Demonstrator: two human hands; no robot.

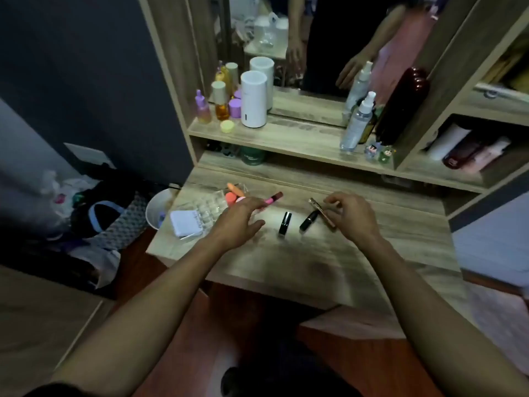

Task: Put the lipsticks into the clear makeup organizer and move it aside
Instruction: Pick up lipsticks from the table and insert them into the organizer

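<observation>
A clear makeup organizer (210, 209) sits at the left of the wooden table (329, 262), with orange and pink sponges (235, 193) in its far end. My left hand (239, 220) is spread beside it, fingertips touching a pink lipstick (274, 197) that points up and right. Two black lipsticks (285, 223) (309, 221) lie between my hands. A gold lipstick (316, 208) lies slanted just left of my right hand (353, 216), whose fingers are loosely curled and whose thumb is close to the tube. I cannot tell whether it touches.
A white compact (185, 222) rests against the organizer's near end. A white bowl (156, 212) stands off the table's left edge. The shelf behind holds a white cylinder (254, 98), small bottles (221, 103), spray bottles (357, 121) and a mirror (315, 47).
</observation>
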